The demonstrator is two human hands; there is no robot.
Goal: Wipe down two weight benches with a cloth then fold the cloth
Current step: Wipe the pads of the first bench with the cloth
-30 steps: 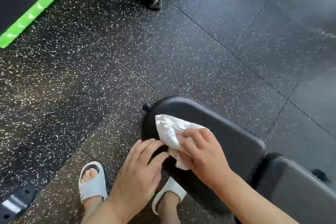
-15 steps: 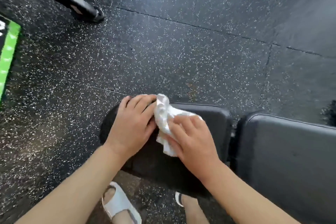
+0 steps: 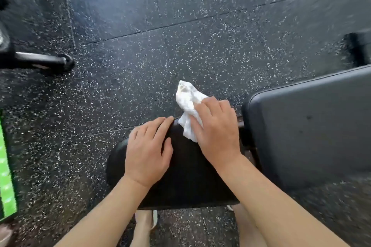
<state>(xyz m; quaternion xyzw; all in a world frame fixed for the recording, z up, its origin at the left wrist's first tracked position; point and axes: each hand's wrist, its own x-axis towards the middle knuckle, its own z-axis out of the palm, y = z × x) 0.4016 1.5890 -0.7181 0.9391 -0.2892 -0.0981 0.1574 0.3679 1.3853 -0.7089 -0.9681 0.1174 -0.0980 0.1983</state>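
A black padded bench seat (image 3: 186,182) lies below me at the lower middle. Its larger back pad (image 3: 309,126) stretches off to the right. My right hand (image 3: 215,132) presses a crumpled white cloth (image 3: 188,102) against the seat's far right corner, near the gap between the two pads. One end of the cloth sticks up past the far edge. My left hand (image 3: 149,150) rests flat on the seat's left part, fingers together, holding nothing. A second bench is not in sight.
Dark speckled rubber floor tiles (image 3: 160,56) surround the bench. A black metal equipment foot (image 3: 46,62) lies at the left. A green strip (image 3: 6,174) runs along the left edge. A dark object (image 3: 359,48) sits at the far right. My sandalled foot (image 3: 148,220) shows under the seat.
My right hand has slid the cloth rightwards and farther, to the seat's far right corner. My left hand has stayed flat on the seat. The view has swung round over the bench.
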